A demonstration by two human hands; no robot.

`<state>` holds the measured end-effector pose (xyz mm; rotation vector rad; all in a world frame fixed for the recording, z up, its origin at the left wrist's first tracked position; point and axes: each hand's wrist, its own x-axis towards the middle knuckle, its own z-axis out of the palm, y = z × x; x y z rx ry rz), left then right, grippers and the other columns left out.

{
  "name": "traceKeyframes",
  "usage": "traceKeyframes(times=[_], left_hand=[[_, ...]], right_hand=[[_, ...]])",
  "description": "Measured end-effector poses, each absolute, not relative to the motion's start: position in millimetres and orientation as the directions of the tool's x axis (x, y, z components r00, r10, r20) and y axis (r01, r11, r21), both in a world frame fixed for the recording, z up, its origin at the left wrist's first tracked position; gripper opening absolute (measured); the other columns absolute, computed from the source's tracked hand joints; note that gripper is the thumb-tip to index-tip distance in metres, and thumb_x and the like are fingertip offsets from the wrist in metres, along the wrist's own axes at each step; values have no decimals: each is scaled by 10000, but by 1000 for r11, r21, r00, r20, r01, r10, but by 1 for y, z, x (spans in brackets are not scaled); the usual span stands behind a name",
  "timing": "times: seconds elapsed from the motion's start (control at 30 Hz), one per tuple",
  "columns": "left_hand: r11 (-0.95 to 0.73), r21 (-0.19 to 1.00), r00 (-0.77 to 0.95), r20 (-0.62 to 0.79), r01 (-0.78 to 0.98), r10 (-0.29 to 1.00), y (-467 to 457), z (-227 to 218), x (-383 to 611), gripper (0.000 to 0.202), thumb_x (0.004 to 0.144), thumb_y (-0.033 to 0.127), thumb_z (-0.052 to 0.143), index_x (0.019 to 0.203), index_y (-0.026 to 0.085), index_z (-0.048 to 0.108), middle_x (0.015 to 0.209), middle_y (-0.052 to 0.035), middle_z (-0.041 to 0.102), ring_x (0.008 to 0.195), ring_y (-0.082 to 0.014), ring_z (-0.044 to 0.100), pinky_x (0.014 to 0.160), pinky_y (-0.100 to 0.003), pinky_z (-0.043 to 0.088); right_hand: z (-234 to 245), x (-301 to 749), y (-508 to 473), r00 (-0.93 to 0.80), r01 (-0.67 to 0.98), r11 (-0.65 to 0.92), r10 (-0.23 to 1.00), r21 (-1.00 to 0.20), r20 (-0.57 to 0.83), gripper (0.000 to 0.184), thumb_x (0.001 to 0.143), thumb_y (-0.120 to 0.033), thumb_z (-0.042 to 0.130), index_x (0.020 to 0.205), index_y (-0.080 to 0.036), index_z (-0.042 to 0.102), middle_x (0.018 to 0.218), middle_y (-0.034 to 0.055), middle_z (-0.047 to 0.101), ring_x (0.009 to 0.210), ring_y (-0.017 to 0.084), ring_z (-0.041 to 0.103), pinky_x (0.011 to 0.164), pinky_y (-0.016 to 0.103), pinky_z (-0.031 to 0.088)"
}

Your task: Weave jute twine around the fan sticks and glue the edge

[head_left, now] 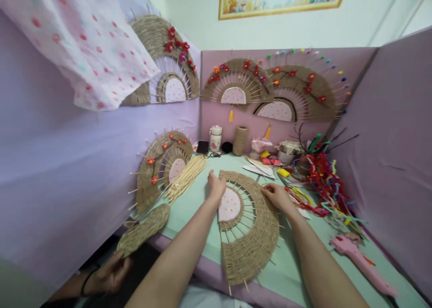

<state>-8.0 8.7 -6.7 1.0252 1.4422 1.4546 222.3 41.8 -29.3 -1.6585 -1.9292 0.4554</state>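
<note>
A half-round woven jute fan point(249, 236) with wooden spokes and a pink dotted centre lies flat on the green table point(189, 213). My left hand point(215, 186) is closed on the fan's far left end. My right hand point(277, 195) pinches the fan's outer woven rim at the far right. Both forearms reach in from the bottom of the view.
Another person's hand point(111, 272) at the bottom left holds a small woven piece point(145, 229). A bundle of sticks point(187, 177) and a flowered fan point(162, 164) sit left. Coloured pipe cleaners point(324, 182) and a pink glue gun point(361, 258) lie right; a twine spool point(240, 140) stands behind.
</note>
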Motion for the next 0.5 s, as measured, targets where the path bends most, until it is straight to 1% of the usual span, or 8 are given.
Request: traceKeyframes(times=[0.03, 0.07, 0.1, 0.17, 0.23, 0.27, 0.37, 0.5], left_hand=[[-27, 999, -382, 36, 28, 924, -1, -3, -4, 530, 740, 182, 608, 1232, 150, 413, 1346, -178, 442, 1329, -242, 319, 1027, -319, 306], [-67, 994, -415, 97, 87, 905, -14, 1, -1, 565, 730, 153, 606, 1259, 151, 406, 1401, -169, 378, 1358, -235, 257, 1073, -322, 242], [-143, 959, -388, 231, 243, 892, -30, 5, 2, 553, 731, 152, 598, 1258, 139, 428, 1392, -178, 384, 1343, -251, 279, 1089, -350, 222], [-317, 832, -171, 431, 456, 886, -67, 12, 3, 466, 743, 179, 591, 1202, 175, 514, 1322, -153, 464, 1285, -262, 365, 1084, -391, 247], [-445, 658, 59, 521, 607, 851, -106, 18, -7, 379, 760, 208, 588, 1138, 224, 572, 1281, -118, 501, 1246, -268, 405, 1071, -433, 271], [-471, 568, 129, 538, 674, 833, -124, 21, -16, 360, 776, 228, 585, 1136, 241, 574, 1304, -104, 482, 1262, -271, 384, 1074, -455, 266], [-381, 400, 121, 541, 834, 832, -160, 20, -50, 359, 812, 270, 566, 1169, 250, 547, 1335, -104, 451, 1279, -274, 362, 1057, -471, 298], [-177, 296, -4, 522, 939, 853, -164, 5, -96, 344, 817, 222, 526, 1161, 226, 544, 1309, -118, 471, 1246, -289, 403, 1013, -477, 353]], right_hand=[[-30, 221, 41, -98, 827, 164, 984, -538, 149, 236, 761, -353, 537, 800, -161, 670, 781, 74, 688, 728, 207, 607, 637, 279, 395], [-31, 220, 40, -109, 854, 152, 987, -497, 115, 231, 768, -347, 539, 807, -167, 677, 783, 75, 692, 729, 210, 612, 634, 279, 391], [-32, 220, 39, -121, 875, 147, 989, -461, 86, 226, 775, -343, 539, 813, -172, 683, 784, 74, 695, 729, 212, 615, 630, 278, 389], [-33, 218, 38, -142, 897, 154, 988, -414, 60, 219, 785, -334, 540, 824, -181, 692, 799, 75, 701, 744, 215, 622, 630, 276, 385], [-33, 217, 38, -145, 908, 156, 988, -389, 57, 214, 790, -326, 545, 833, -184, 698, 816, 78, 704, 764, 221, 625, 631, 275, 382], [-32, 216, 37, -142, 911, 152, 988, -382, 57, 212, 791, -323, 546, 837, -183, 699, 816, 79, 704, 764, 222, 626, 629, 275, 380], [-29, 214, 35, -136, 918, 145, 989, -369, 50, 211, 796, -312, 542, 856, -183, 698, 809, 82, 703, 751, 222, 627, 624, 275, 380], [-26, 210, 32, -132, 923, 136, 991, -361, 34, 221, 808, -300, 522, 889, -174, 684, 841, 90, 704, 783, 224, 630, 642, 274, 386]])
